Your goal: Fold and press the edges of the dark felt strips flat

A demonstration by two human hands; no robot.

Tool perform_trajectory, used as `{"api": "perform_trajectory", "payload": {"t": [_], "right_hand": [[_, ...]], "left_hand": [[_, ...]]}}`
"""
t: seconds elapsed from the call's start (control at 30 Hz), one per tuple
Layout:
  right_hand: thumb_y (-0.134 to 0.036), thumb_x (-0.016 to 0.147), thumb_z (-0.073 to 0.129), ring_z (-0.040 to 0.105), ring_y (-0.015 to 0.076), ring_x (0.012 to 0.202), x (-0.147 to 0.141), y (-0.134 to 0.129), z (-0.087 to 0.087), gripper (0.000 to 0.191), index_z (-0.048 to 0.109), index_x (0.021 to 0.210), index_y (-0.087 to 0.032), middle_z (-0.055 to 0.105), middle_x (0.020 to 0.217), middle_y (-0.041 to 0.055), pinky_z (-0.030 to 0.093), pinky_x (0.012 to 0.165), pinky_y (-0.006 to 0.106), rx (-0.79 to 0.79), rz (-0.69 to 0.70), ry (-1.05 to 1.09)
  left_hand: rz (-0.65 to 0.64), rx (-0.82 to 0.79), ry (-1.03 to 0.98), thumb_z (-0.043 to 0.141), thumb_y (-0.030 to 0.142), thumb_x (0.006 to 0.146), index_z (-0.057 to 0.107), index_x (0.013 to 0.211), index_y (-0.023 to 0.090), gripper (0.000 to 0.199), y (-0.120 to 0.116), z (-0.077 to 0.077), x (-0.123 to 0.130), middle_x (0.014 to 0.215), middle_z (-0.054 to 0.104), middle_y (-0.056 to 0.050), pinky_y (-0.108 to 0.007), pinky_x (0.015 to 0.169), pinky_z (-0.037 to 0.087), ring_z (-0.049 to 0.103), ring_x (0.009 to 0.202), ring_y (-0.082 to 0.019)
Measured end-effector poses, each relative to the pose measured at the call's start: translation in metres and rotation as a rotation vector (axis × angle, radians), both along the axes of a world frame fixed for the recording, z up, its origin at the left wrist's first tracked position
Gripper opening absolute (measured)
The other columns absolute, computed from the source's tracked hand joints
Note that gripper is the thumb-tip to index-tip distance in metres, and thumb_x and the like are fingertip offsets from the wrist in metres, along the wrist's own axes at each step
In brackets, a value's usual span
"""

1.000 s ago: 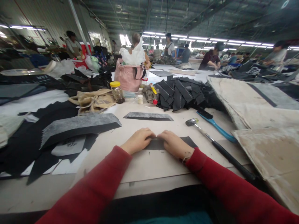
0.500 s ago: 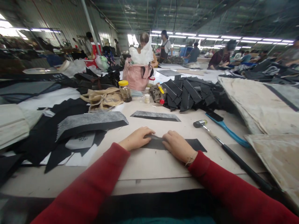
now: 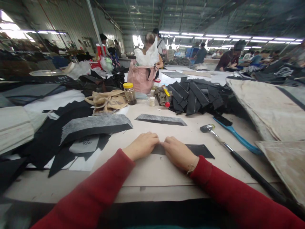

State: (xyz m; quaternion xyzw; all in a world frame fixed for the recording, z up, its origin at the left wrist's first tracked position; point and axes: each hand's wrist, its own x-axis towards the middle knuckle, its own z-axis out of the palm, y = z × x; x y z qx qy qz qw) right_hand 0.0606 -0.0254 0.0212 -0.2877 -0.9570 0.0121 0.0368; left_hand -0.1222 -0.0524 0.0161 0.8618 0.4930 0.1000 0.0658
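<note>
A dark fabric strip (image 3: pixel 199 150) lies flat on the pale work surface, partly covered by both hands. My left hand (image 3: pixel 143 145) is closed at the strip's left part, its fingers bent together on the fabric. My right hand (image 3: pixel 178 152) is closed too, its fingertips on the strip close to the left fingertips. Beyond the hands lies another dark strip with a grey backing (image 3: pixel 160 119). A larger grey-backed black piece (image 3: pixel 96 124) rests on the fabric pile at the left.
To the right are a hammer (image 3: pixel 224 143) and a blue-handled brush (image 3: pixel 240 140). Farther back stand a yellow-lidded jar (image 3: pixel 130 95), a pink bag (image 3: pixel 141 79) and a heap of black strips (image 3: pixel 193 95). Several people are at tables behind.
My fingertips have come closer together on the strip, and my left fingers are more bent. The whole view has shifted slightly. A standing person in the background has moved left.
</note>
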Motion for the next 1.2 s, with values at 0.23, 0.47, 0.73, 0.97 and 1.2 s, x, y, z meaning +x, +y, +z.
{"api": "perform_trajectory", "payload": {"t": [0.23, 0.47, 0.73, 0.97, 1.2], "right_hand": [[-0.021, 0.083, 0.047, 0.050, 0.0181, 0.085, 0.003, 0.007, 0.009, 0.019, 0.063, 0.093, -0.015, 0.056, 0.091, 0.0086, 0.038, 0.077, 0.029, -0.084, 0.001, 0.002], [-0.023, 0.081, 0.048, 0.056, 0.0154, 0.073, 0.014, 0.001, 0.031, 0.018, 0.065, 0.086, -0.017, 0.061, 0.084, 0.0069, 0.039, 0.065, 0.025, -0.271, -0.015, -0.123], [-0.033, 0.081, 0.049, 0.054, 0.0146, 0.072, 0.004, 0.036, 0.018, 0.025, 0.062, 0.092, -0.016, 0.063, 0.083, 0.0050, 0.040, 0.063, 0.025, -0.380, -0.086, 0.180], [-0.017, 0.076, 0.051, 0.053, 0.0144, 0.080, -0.013, 0.046, -0.012, 0.017, 0.062, 0.089, -0.017, 0.060, 0.086, 0.0039, 0.041, 0.074, 0.027, -0.426, 0.023, 0.399], [-0.013, 0.076, 0.051, 0.052, 0.0143, 0.082, -0.009, 0.045, -0.021, 0.017, 0.061, 0.089, -0.018, 0.058, 0.085, 0.0032, 0.041, 0.077, 0.029, -0.412, 0.076, 0.484]], "left_hand": [[0.203, -0.200, -0.319, 0.054, 0.027, 0.075, 0.044, 0.123, 0.017, 0.049, 0.005, -0.005, -0.022, 0.097, 0.057, -0.005, -0.028, 0.078, 0.042, 0.053, 0.086, -0.017], [0.246, -0.303, -0.433, 0.053, 0.023, 0.071, 0.043, 0.125, 0.018, 0.055, 0.001, 0.001, -0.028, 0.096, 0.059, -0.003, -0.027, 0.076, 0.043, 0.054, 0.084, -0.017], [0.152, -0.255, -0.527, 0.051, 0.019, 0.071, 0.055, 0.105, 0.018, 0.034, 0.008, -0.016, -0.011, 0.092, 0.061, -0.001, -0.024, 0.071, 0.043, 0.054, 0.076, -0.014], [0.225, -0.115, -0.433, 0.049, 0.016, 0.073, 0.061, 0.087, 0.016, 0.018, 0.012, -0.017, -0.015, 0.078, 0.058, -0.001, -0.022, 0.063, 0.040, 0.051, 0.071, -0.013], [0.211, -0.056, -0.427, 0.048, 0.010, 0.072, 0.061, 0.083, 0.016, 0.018, 0.016, -0.017, -0.019, 0.080, 0.057, -0.001, -0.022, 0.065, 0.040, 0.051, 0.072, -0.012]]}}
